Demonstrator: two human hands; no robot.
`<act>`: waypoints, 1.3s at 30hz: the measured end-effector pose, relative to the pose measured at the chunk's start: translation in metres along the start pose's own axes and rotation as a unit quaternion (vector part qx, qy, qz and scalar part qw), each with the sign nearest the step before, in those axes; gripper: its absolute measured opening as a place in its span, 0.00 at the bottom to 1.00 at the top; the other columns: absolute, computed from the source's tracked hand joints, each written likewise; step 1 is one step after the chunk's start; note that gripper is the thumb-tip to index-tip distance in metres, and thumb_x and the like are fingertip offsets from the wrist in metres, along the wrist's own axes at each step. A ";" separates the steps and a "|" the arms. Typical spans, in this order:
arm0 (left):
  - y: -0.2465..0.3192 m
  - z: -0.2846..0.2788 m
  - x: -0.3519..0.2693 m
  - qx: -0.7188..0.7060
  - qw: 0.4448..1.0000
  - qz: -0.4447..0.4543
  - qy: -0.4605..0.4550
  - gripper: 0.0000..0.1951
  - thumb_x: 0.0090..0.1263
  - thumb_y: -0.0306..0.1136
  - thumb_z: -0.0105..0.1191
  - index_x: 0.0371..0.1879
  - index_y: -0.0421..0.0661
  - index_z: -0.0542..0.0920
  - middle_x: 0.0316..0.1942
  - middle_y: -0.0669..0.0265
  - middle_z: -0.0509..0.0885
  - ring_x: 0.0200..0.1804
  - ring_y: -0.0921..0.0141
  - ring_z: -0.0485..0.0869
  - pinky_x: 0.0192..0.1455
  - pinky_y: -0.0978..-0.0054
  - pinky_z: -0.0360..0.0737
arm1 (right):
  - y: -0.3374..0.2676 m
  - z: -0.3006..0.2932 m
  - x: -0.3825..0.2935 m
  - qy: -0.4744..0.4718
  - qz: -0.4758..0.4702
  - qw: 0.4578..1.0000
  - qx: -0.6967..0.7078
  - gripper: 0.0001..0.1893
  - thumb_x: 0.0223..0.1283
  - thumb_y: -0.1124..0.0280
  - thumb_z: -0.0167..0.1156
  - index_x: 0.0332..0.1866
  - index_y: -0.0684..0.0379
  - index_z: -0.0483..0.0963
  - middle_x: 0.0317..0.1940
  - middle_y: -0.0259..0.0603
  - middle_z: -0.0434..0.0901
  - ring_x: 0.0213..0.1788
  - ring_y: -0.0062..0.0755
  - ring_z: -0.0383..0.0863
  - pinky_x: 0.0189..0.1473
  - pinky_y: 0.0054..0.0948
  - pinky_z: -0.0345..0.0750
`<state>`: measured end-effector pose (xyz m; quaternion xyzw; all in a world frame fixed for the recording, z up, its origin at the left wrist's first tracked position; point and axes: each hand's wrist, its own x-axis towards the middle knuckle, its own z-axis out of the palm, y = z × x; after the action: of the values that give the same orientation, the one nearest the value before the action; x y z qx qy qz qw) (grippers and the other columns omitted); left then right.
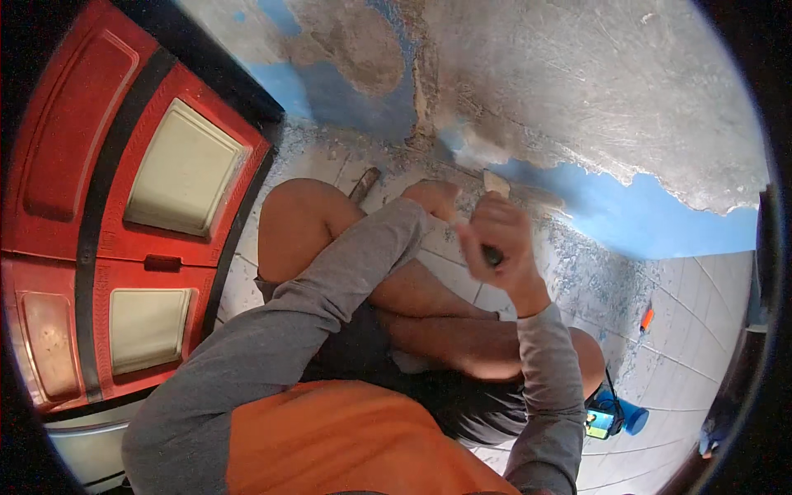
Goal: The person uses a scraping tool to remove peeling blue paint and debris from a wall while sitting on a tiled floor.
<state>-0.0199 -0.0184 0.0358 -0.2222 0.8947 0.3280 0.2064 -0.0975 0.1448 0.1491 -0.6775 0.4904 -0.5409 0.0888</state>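
My right hand [502, 238] is closed around a scraper. The dark end of its handle [492, 255] shows below the thumb, and a pale flat blade [496, 183] sticks out past the knuckles towards the foot of the wall. Left of it and close by is my left hand [433, 197], its fingers bent; blur hides whether anything is in them. In front of both hands rises a wall [575, 93], mostly bare grey plaster. A ragged strip of blue paint [619, 213] remains along its lower part.
Paint flakes [581, 272] litter the tiled floor [687, 309] by the wall. A brown stick-like object [365, 184] lies beyond my knee. To the left stands a red cabinet [117, 229]. A small orange object [647, 320], a lit phone [599, 424] and a blue container [635, 421] are at right.
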 end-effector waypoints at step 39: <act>0.013 0.005 0.004 0.029 0.982 0.185 -0.026 0.30 0.75 0.48 0.54 0.73 0.51 0.68 0.66 0.60 0.76 0.67 0.61 0.75 0.71 0.64 0.69 | -0.001 0.034 -0.043 -0.077 -0.117 0.989 -0.041 0.14 0.62 0.71 0.65 0.20 0.59 0.72 0.20 0.39 0.74 0.28 0.42 0.76 0.41 0.39 0.74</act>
<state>-0.0293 -0.0070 0.0371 -0.0385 0.9238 0.3401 0.1716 -0.0660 0.1642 0.1080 -0.7729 0.4211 -0.4734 0.0344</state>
